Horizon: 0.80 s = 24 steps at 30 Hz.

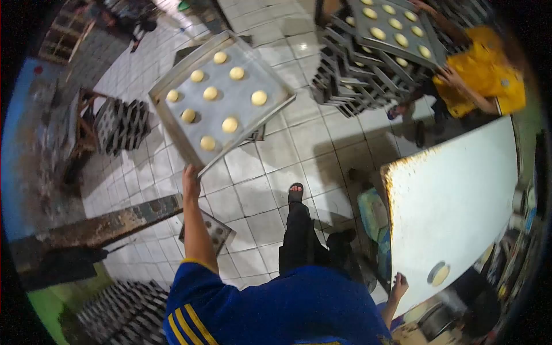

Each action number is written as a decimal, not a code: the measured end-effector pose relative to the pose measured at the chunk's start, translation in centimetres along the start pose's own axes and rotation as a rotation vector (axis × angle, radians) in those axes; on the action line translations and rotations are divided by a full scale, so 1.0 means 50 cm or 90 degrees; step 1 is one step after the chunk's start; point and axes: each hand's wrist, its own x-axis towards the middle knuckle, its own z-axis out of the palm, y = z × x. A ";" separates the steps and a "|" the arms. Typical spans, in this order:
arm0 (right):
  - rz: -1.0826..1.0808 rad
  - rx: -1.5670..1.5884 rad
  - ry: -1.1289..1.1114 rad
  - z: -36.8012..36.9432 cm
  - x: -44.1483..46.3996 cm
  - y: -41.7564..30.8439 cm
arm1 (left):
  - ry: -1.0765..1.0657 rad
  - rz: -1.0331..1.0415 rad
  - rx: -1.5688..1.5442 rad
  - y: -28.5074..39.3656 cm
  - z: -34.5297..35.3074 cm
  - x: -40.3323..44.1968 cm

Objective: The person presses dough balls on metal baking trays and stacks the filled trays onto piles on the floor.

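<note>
My left hand [191, 181] grips the near corner of a square metal baking tray [184, 136]. The tray reaches out ahead of me, and several round pale dough pieces [210, 93] lie spaced apart on it. Dark edges of something show beneath the tray; I cannot tell whether it touches them. Low at my right side, my right hand [399, 283] is beside the edge of a white table [454, 207]. Its fingers look loosely bent and apart, with nothing visible in them. A round pale piece [440, 275] lies on that table.
Ahead right, a person in a yellow shirt [480, 72] handles a dough tray [374, 43] atop a crisscrossed tray stack [345, 86]. More trays stand at left [121, 126] and lower left [123, 310]. A worn beam [132, 217] juts in from the left. Another tray [217, 233] lies low beside my left arm.
</note>
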 end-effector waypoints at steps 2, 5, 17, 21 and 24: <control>-0.005 0.000 0.005 -0.020 0.013 0.080 | 0.085 -0.032 -0.073 0.011 0.033 -0.179; 0.040 0.027 0.045 -0.067 0.014 0.147 | -0.042 0.021 0.158 -0.017 0.036 -0.392; 0.030 0.217 0.184 -0.386 0.164 0.423 | -0.315 -0.193 0.158 -0.344 0.442 -0.895; -0.042 0.215 0.280 -0.465 0.238 0.515 | -0.444 -0.208 0.137 -0.463 0.659 -1.007; -0.043 0.099 0.335 -0.533 0.288 0.499 | -0.547 -0.080 0.304 -0.580 0.767 -1.076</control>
